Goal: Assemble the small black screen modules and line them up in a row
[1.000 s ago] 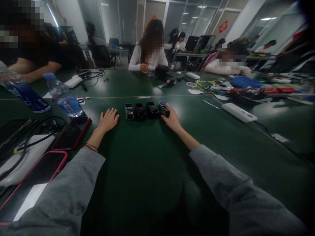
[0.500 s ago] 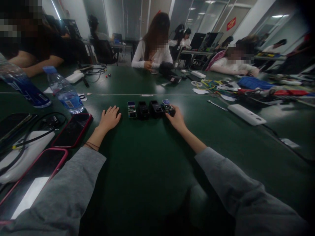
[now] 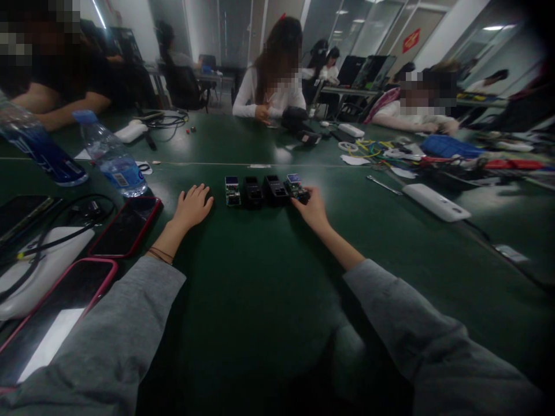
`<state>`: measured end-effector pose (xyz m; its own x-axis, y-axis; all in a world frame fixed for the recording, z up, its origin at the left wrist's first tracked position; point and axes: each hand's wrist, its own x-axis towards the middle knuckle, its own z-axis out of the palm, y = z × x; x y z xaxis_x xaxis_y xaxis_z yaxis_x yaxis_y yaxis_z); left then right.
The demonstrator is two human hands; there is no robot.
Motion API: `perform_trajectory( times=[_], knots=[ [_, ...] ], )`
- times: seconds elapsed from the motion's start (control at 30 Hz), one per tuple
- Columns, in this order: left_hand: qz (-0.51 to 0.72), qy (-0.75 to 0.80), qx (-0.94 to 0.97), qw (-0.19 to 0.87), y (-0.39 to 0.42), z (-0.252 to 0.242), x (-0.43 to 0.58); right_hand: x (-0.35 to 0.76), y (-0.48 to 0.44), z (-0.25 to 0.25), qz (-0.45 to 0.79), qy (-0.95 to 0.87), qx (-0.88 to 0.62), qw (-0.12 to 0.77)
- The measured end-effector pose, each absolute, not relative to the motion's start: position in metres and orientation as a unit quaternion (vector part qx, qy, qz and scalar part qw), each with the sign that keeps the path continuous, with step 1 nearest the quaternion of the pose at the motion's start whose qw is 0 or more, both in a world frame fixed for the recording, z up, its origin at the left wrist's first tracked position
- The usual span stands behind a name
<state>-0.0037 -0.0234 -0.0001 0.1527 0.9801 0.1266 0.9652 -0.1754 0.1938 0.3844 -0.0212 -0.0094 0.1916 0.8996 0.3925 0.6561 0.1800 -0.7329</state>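
Observation:
My left hand (image 3: 193, 204) lies flat on the green table (image 3: 260, 289), fingers spread, holding nothing. To its right, a small circuit board with a screen (image 3: 233, 191) begins a short row. Beside that board stand a black plastic case (image 3: 252, 191) and a second black case (image 3: 274, 189), both with a window and small openings. At the row's right end, my right hand (image 3: 313, 209) grips another circuit board with a screen (image 3: 295, 186) between thumb and fingers. This board sits slightly tilted close against the second case. Its right edge is hidden by my fingers.
Phones (image 3: 126, 227), a white power bank (image 3: 47, 271), cables and two bottles (image 3: 124, 167) crowd the left. On the right lie a wrench (image 3: 384, 185), a white power strip (image 3: 436, 202) and tangled wires (image 3: 368, 149). People sit across the table, one in white sleeves (image 3: 245, 95).
The view has shifted slightly. Both hands keep practically the same places, and the row of boards and cases looks unchanged.

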Motion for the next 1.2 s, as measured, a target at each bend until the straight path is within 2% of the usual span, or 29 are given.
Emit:
perform_trajectory(
  times=[1.2],
  knots=[
    [0.11, 0.643, 0.757, 0.033, -0.023, -0.0006, -0.0055, 0.3864, -0.0213, -0.0114, 0.129, -0.641, -0.609, 0.45]
  ],
)
